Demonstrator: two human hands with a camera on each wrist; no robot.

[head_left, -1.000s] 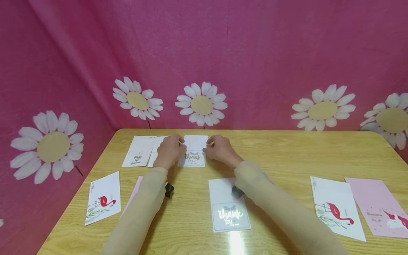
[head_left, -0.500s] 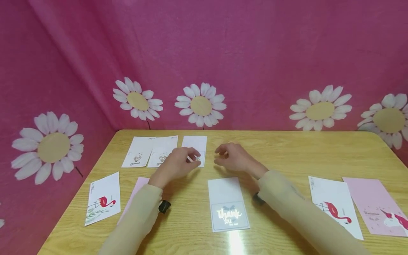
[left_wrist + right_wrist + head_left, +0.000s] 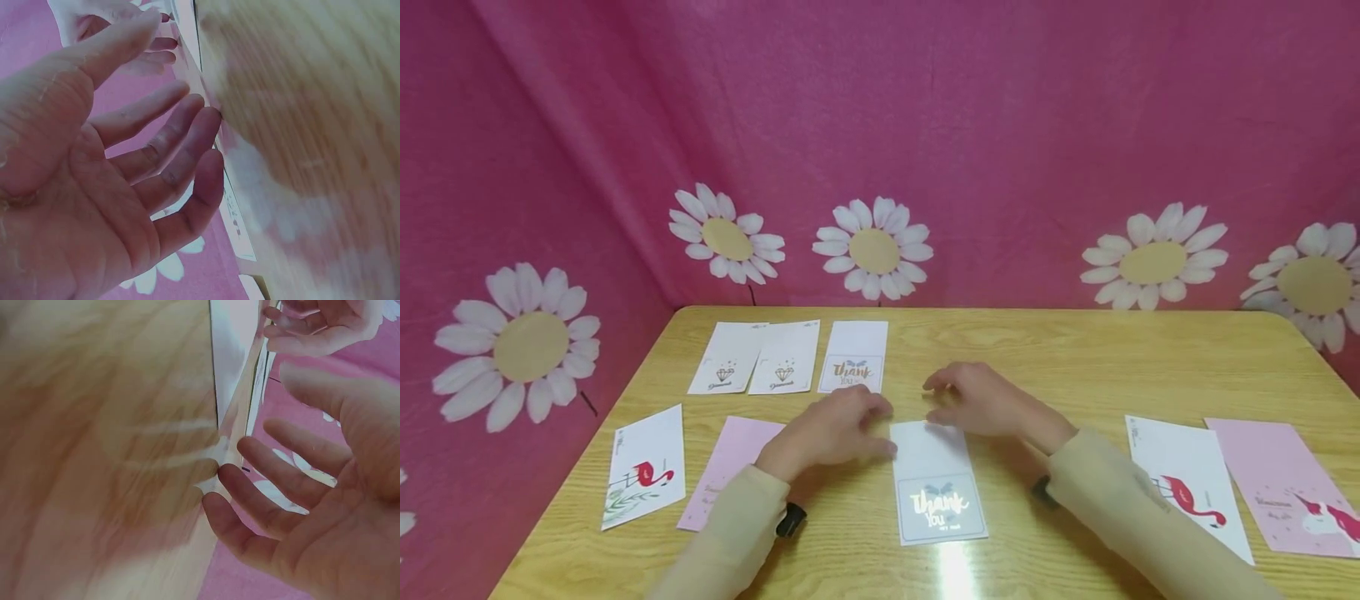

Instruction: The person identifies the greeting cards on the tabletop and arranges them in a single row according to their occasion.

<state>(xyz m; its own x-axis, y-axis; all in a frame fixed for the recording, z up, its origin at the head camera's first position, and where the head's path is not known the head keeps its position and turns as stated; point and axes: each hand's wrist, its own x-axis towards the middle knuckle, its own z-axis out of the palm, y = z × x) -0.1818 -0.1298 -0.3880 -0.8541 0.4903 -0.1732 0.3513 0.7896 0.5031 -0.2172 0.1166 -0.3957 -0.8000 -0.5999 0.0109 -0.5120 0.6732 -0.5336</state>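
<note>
A white "Thank You" card (image 3: 930, 450) lies on the table between both hands in the head view, its gold lettering catching a bright glare. My left hand (image 3: 838, 427) hovers at the card's upper left side, fingers loosely bent and holding nothing. On the other side, my right hand (image 3: 987, 400) is by the card's top right corner, its thumb right at the edge. Both wrist views show spread, relaxed fingers; the left palm (image 3: 94, 212) and the right palm (image 3: 350, 525) hold nothing. A second "Thank You" card (image 3: 857, 342) lies farther back, beyond my left hand.
Two diamond cards (image 3: 722, 354) lie at the back left. Nearer, a flamingo card (image 3: 647, 450) and a pink card (image 3: 741, 442) sit at left, the latter partly under my left sleeve. At right lie another flamingo card (image 3: 1180, 450) and a pink unicorn card (image 3: 1270, 458).
Both hands have left the back "Thank You" card, which stays on the table beside the diamond cards. They have come nearer, to either side of the front "Thank You" card.
</note>
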